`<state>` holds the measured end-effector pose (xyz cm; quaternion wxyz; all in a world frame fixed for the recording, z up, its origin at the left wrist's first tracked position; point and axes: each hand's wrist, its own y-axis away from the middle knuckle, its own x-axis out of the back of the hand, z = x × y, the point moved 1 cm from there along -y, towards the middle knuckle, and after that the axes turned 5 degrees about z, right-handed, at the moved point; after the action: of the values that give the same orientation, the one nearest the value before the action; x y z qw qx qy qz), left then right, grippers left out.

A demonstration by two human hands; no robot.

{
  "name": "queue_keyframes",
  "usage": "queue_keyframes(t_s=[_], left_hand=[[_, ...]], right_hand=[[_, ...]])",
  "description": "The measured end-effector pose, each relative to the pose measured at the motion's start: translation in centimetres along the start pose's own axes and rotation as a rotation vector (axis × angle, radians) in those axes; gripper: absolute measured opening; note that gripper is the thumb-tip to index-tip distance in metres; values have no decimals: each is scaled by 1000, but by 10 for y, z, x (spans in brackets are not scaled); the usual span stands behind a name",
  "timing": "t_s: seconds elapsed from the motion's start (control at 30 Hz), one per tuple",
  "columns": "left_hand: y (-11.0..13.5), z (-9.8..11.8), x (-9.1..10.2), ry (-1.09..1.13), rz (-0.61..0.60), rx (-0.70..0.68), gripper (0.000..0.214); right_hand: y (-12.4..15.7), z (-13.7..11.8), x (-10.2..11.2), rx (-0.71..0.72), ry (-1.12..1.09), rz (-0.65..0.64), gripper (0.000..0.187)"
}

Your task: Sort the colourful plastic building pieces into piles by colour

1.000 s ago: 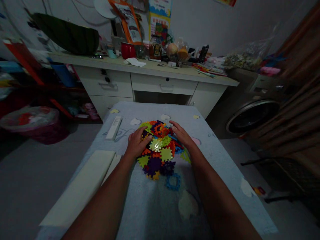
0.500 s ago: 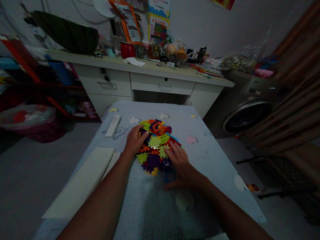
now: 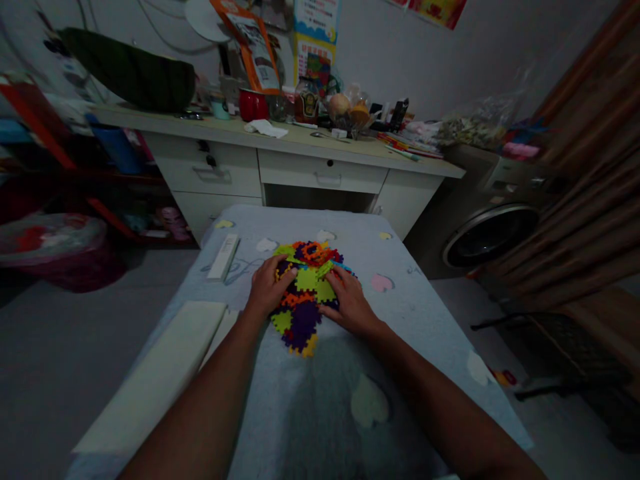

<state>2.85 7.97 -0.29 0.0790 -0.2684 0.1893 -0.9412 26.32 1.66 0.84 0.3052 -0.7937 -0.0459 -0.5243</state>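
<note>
A heap of flat puzzle pieces [image 3: 304, 319] with toothed edges, in lime green, purple, orange, red, yellow and blue, lies on the cloth-covered table. My left hand [image 3: 267, 287] rests against the heap's left side, thumb and fingers apart. On the other side, my right hand [image 3: 353, 300] covers part of the pieces, its thumb spread low and its fingers over the right edge. A tilted lime green piece [image 3: 325, 269] touches or nearly touches its fingertips. What lies under the right palm is hidden.
A narrow white box [image 3: 223, 257] and a long pale board [image 3: 155, 373] lie on the table's left side. Beyond the table [image 3: 425, 347] stands a white desk [image 3: 320, 167] crowded with jars, a red mug and a watermelon-patterned object. A washing machine [image 3: 490, 227] is at right.
My right hand has moved slightly up and inward over the heap, its fingers now beside a tilted green piece. Pieces at the lower right have shifted or become covered. My left hand is nearly unmoved.
</note>
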Motion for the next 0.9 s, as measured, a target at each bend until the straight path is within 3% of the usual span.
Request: queue_keyframes(t_s=[0.13, 0.27, 0.33, 0.4, 0.47, 0.57, 0.7, 0.8, 0.9], left_hand=[[0, -1, 0, -4, -8, -3, 47], [0, -1, 0, 7, -7, 11, 46], [-1, 0, 1, 31, 5, 12, 46], [-2, 0, 1, 70, 43, 19, 45], [-3, -1, 2, 112, 94, 43, 42], [-3, -2, 2, 162, 139, 92, 41], [-3, -5, 1, 159, 105, 82, 42], [-3, -5, 0, 131, 61, 46, 45], [-2, -3, -1, 89, 29, 51, 46]], right_hand=[[-7, -4, 8, 15, -97, -11, 76], [-16, 10, 29, -106, -225, 196, 40], [-28, 25, 35, -204, -234, 295, 37], [-45, 40, 33, -289, -214, 313, 40], [-63, 51, 24, -360, -196, 264, 43], [-87, 50, 4, -399, -215, 90, 52], [-99, 33, -13, -210, -330, -146, 65], [-97, 26, -8, -96, -479, -221, 64], [-93, 35, 8, -142, -626, -193, 53]])
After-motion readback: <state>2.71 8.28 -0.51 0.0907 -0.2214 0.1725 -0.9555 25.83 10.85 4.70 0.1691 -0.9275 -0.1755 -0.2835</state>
